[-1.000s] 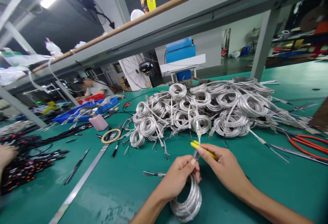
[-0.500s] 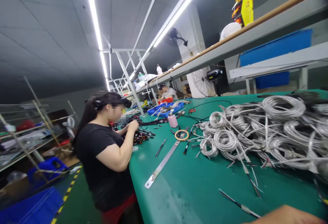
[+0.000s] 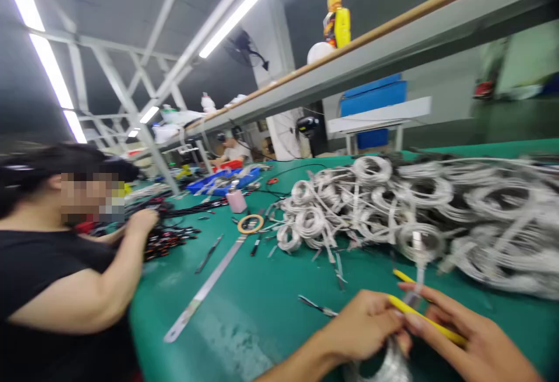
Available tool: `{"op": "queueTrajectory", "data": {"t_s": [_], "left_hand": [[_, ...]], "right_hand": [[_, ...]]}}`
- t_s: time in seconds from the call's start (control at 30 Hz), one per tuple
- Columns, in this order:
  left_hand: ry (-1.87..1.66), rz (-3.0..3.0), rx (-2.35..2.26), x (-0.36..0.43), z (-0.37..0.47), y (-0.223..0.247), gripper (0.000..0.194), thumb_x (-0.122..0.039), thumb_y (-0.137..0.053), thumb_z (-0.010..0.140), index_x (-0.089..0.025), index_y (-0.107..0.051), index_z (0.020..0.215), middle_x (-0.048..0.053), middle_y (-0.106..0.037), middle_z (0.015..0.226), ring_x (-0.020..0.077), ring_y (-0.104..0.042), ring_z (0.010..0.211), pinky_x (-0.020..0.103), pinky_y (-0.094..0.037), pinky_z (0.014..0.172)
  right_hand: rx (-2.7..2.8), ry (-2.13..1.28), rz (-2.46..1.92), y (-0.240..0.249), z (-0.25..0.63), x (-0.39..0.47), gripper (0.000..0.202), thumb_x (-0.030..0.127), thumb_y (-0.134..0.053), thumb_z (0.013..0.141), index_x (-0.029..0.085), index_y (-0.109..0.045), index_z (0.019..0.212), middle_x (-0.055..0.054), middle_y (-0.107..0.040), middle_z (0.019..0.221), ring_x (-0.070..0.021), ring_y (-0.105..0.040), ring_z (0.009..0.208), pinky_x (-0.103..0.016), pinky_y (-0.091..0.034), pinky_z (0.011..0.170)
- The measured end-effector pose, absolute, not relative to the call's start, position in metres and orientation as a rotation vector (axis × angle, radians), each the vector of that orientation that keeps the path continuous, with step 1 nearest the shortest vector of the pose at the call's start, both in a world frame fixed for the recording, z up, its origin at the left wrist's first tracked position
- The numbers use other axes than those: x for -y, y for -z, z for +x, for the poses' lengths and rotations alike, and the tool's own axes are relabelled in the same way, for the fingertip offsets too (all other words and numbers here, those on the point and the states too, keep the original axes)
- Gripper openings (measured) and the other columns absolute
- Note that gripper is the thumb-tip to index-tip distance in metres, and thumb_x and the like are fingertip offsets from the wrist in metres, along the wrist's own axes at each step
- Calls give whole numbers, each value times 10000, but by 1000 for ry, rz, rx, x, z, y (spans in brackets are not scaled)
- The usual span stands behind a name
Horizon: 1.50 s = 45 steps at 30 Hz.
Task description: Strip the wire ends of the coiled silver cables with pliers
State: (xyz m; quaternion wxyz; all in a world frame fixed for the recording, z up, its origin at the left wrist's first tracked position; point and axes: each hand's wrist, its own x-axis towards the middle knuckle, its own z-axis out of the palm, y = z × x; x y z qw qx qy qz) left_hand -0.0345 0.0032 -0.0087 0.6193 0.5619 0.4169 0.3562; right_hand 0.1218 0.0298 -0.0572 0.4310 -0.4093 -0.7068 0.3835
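Low at the right of the head view, my two hands meet close together. My left hand (image 3: 362, 324) is closed, pinching a clear-sheathed grey cable (image 3: 386, 367) whose coil hangs below the fingers. My right hand (image 3: 476, 335) is wrapped round a yellow-handled hand tool (image 3: 430, 319); its jaws are hidden by my fingers and blur, so I cannot tell its exact kind. A pale cable end stands up between the hands. On the green table (image 3: 262, 324) left of them lies a short stripped cable piece (image 3: 317, 306).
Coiled grey cables (image 3: 371, 195) pile up beyond my hands. A steel ruler (image 3: 205, 292), a tape roll (image 3: 250, 224) and a pink bottle (image 3: 236, 200) lie to the left. A co-worker in black (image 3: 56, 277) handles dark cables (image 3: 170, 242). A shelf (image 3: 393, 27) runs overhead.
My view has swung right and the co-worker has shifted to the left edge. Both my hands have come into view with the cable and yellow-handled tool; before, only part of one hand showed.
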Motion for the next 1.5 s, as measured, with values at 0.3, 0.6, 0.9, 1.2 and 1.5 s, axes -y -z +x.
{"op": "queueTrajectory", "data": {"t_s": [0.3, 0.6, 0.9, 1.2, 1.5], "left_hand": [[-745, 1375, -946, -8, -40, 4, 407, -538, -474, 753, -138, -490, 681, -25, -463, 493, 66, -353, 436, 198, -267, 483], [-886, 1434, -1145, -8, -33, 8, 396, -490, -481, 771, -108, -569, 710, -18, -474, 510, 71, -335, 446, 197, -238, 455], [-999, 1558, -1336, 4, -26, 0, 405, -389, -430, 818, -109, -614, 592, 38, -571, 554, 125, -451, 533, 220, -330, 546], [-972, 1556, -1457, 4, -22, -1, 342, -353, -468, 795, -118, -616, 596, 19, -581, 531, 103, -419, 471, 204, -271, 474], [-984, 1632, -1474, 6, -24, -4, 328, -304, -445, 797, -118, -616, 588, 17, -573, 540, 132, -479, 542, 215, -320, 526]], "right_hand": [[1905, -910, -984, 20, 116, -24, 318, 429, -426, 841, 160, -580, 911, 8, -530, 592, -116, -447, 511, -211, -354, 490], [1833, -828, -1065, 19, 116, -22, 395, 416, -434, 846, 150, -575, 1101, 26, -502, 532, -106, -424, 462, -199, -315, 442], [1755, -779, -1166, 21, 109, -16, 357, 408, -528, 787, 162, -604, 1036, 25, -526, 536, -116, -455, 474, -217, -334, 467], [1709, -852, -1085, 10, 114, -21, 392, 432, -386, 863, 163, -671, 873, -23, -618, 707, -138, -511, 593, -223, -382, 535], [1786, -781, -1122, 15, 111, -16, 307, 391, -484, 822, 162, -600, 991, 29, -515, 554, -107, -441, 488, -209, -320, 472]]}}
